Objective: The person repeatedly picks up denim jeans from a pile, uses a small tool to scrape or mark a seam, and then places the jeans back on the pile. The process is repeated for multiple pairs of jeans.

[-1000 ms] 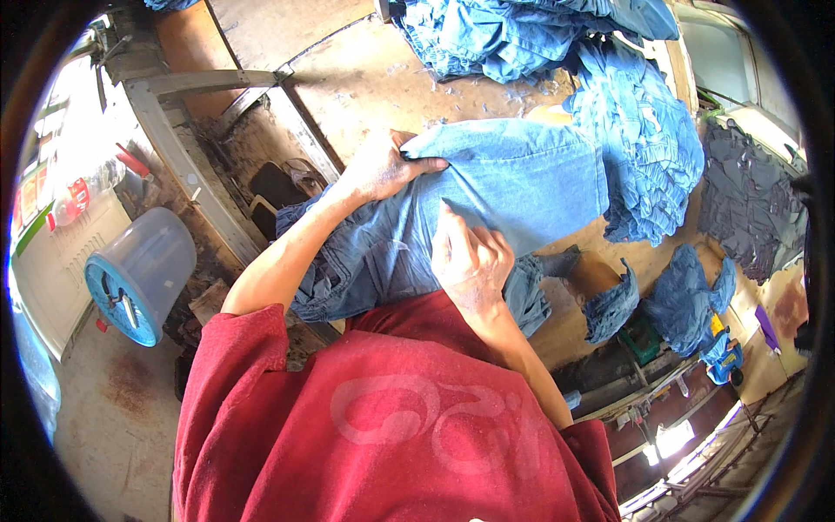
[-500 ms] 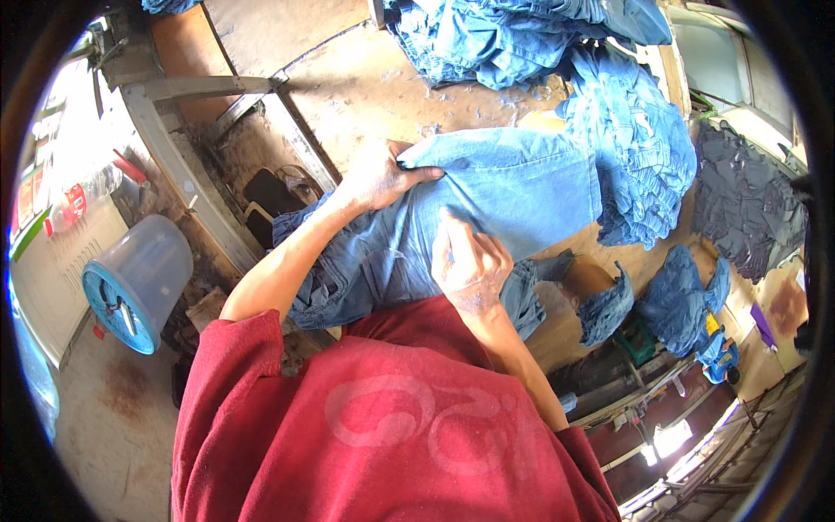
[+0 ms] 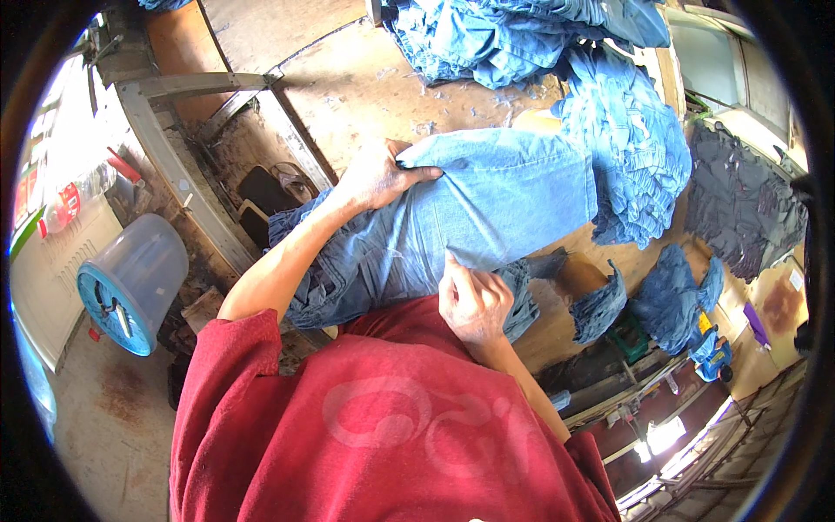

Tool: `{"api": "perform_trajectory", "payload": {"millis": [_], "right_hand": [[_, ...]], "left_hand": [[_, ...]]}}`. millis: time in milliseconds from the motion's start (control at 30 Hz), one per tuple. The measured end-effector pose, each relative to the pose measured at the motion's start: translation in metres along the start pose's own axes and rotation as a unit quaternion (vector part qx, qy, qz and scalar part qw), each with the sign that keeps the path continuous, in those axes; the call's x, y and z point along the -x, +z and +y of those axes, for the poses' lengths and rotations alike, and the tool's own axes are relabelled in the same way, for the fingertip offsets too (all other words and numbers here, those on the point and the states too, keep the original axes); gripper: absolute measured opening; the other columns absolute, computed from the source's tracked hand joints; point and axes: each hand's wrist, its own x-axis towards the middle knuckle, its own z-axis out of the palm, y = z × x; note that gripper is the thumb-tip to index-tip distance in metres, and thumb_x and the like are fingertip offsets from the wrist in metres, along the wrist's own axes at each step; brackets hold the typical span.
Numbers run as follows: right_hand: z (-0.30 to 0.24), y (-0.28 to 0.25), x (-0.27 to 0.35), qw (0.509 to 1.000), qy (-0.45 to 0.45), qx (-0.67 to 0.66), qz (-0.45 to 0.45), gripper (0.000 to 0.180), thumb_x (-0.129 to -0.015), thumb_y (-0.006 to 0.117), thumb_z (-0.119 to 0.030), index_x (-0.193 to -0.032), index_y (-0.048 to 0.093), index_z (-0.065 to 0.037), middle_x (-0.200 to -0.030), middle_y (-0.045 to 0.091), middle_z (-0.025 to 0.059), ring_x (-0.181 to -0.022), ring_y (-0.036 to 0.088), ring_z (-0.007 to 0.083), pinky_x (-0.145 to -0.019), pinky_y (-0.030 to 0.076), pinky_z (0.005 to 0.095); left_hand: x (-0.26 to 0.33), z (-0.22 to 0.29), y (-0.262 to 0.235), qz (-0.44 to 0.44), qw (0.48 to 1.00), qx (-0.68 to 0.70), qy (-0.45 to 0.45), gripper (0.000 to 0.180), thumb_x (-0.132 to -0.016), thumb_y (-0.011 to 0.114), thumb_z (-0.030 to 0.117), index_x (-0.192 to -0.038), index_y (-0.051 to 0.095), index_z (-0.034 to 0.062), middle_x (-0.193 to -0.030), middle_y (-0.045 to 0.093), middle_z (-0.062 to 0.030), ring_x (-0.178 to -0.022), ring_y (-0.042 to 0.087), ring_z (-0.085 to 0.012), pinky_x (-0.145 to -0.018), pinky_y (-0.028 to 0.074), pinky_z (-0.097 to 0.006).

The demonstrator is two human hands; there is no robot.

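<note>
Left hand pinches the denim garment, seemingly steadying it, while the right hand curls close, pinch unclear.

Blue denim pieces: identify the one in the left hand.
The light-blue denim garment, upper edge pinched by the left hand; the crumpled blue denim heap at its right is unheld.

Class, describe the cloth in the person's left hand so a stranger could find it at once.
Start from the big red shirt at the bottom of the picture and look just above it. There the left hand grips a light blue cloth that stretches to the right. Unlike the crumpled blue heap beyond it, this cloth looks fairly smooth.
</note>
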Motion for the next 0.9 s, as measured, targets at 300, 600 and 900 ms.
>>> {"api": "perform_trajectory", "payload": {"millis": [300, 600, 900], "right_hand": [[0.009, 0.024, -0.036, 0.999, 0.003, 0.008, 0.039, 0.024, -0.089, 0.074, -0.006, -0.113, 0.078, -0.009, -0.071, 0.07, 0.0041, -0.053, 0.064, 0.022, -0.055, 0.051, 0.0353], [-0.003, 0.002, -0.011, 1.0, 0.002, 0.026, 0.005, 0.029, -0.087, 0.074, -0.009, -0.116, 0.078, -0.008, -0.066, 0.063, -0.0009, -0.054, 0.061, 0.0178, -0.056, 0.049, 0.0338], [0.009, 0.02, -0.033, 0.999, -0.009, 0.009, 0.049, 0.023, -0.089, 0.075, -0.006, -0.112, 0.078, -0.008, -0.068, 0.069, 0.0034, -0.053, 0.064, 0.0205, -0.055, 0.052, 0.0341]], "left_hand": [[0.001, 0.002, 0.001, 0.01, 0.999, 0.034, 0.01, 0.059, -0.086, 0.085, 0.052, -0.108, 0.082, -0.0016, -0.083, 0.078, -0.0202, -0.076, 0.076, -0.0279, -0.079, 0.058, -0.042], [0.001, 0.002, 0.001, 0.004, 0.999, 0.036, 0.004, 0.058, -0.086, 0.085, 0.052, -0.108, 0.081, -0.002, -0.081, 0.077, -0.0203, -0.076, 0.075, -0.0285, -0.079, 0.058, -0.042], [0.003, 0.006, -0.001, 0.009, 1.0, 0.028, -0.007, 0.059, -0.085, 0.085, 0.053, -0.108, 0.081, -0.0022, -0.082, 0.077, -0.0213, -0.076, 0.076, -0.0294, -0.078, 0.058, -0.043]]}}
